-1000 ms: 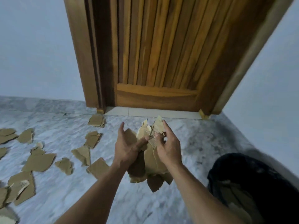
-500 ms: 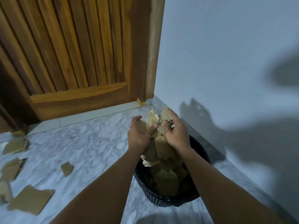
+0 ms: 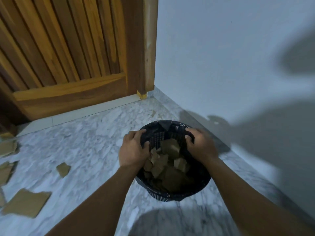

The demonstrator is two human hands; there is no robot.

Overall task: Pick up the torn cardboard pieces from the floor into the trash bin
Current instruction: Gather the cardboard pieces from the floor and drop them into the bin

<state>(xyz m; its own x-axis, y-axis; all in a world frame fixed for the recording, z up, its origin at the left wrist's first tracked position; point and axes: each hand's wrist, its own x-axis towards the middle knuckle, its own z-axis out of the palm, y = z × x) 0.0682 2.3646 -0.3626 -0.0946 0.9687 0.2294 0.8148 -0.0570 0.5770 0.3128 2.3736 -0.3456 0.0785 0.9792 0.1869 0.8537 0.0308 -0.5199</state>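
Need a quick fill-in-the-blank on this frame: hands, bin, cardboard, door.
The left hand and right hand both grip the trash bin by its ____.
Torn cardboard pieces lie ____ the trash bin.
Loose pieces on the floor lie to the bin's ____.
The door is made of ____.
Missing words: rim; inside; left; wood.

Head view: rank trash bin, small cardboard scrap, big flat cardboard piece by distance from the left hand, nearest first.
1. trash bin: in contact; the left hand has its fingers curled over the bin's left rim.
2. small cardboard scrap: lying to the left of the bin, apart from it.
3. big flat cardboard piece: farther left again, in the lower-left corner of the view.
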